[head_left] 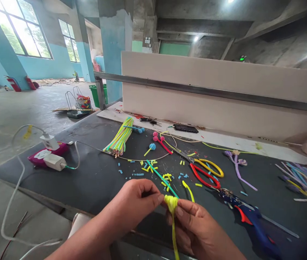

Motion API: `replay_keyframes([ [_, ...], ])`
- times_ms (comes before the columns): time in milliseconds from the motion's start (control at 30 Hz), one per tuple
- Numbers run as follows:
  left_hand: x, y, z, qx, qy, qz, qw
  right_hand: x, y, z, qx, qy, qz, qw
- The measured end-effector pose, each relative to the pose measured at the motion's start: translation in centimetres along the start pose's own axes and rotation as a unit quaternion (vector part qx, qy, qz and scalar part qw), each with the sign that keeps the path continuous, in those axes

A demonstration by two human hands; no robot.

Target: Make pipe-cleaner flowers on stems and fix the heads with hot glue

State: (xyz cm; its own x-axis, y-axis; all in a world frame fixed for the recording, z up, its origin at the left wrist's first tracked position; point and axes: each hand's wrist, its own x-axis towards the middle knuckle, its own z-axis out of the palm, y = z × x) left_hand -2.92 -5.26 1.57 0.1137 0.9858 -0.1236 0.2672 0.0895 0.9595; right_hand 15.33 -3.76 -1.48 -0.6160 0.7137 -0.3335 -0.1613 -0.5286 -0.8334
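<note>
Between my two hands is a yellow pipe-cleaner flower (171,204), its head bunched into loops and its stem hanging down. My left hand (139,200) pinches the left edge of the head with thumb and forefinger. On the other side, the thumb and fingers of my right hand (193,220) are closed on the head; some of those fingers are hidden behind it. Just beyond lie a green pipe cleaner (162,178), a short bent yellow piece (188,191) and several yellow cut bits (166,177). A finished blue pipe-cleaner ball (152,146) rests farther off.
Scissors (206,169) with red and yellow handles lie right of centre, near a blue glue gun (259,224). A pipe-cleaner bundle (120,137) lies behind. A purple power strip (38,157) with chargers and cables is at left. A metal rail (196,88) crosses the back.
</note>
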Motion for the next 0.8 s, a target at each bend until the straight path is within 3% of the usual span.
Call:
replay_keyframes([
  [200,-0.18,0.48,-0.43,0.050,0.055,0.124,0.990,0.03,-0.43,0.23,0.005,0.001,0.017,1.000],
  [333,-0.22,0.84,-0.20,0.090,0.040,0.178,0.979,0.07,-0.23,0.05,-0.032,0.016,0.023,0.999],
  [533,-0.10,0.40,0.19,0.105,0.026,0.190,0.976,0.13,0.07,-0.18,-0.064,0.047,0.026,0.996],
  [700,-0.45,0.33,0.40,0.095,0.015,0.193,0.977,0.04,0.22,0.17,-0.017,0.065,0.028,0.997],
  [800,-0.60,0.25,0.33,0.080,0.024,0.208,0.975,0.05,0.20,0.12,0.020,0.046,0.008,0.999],
])
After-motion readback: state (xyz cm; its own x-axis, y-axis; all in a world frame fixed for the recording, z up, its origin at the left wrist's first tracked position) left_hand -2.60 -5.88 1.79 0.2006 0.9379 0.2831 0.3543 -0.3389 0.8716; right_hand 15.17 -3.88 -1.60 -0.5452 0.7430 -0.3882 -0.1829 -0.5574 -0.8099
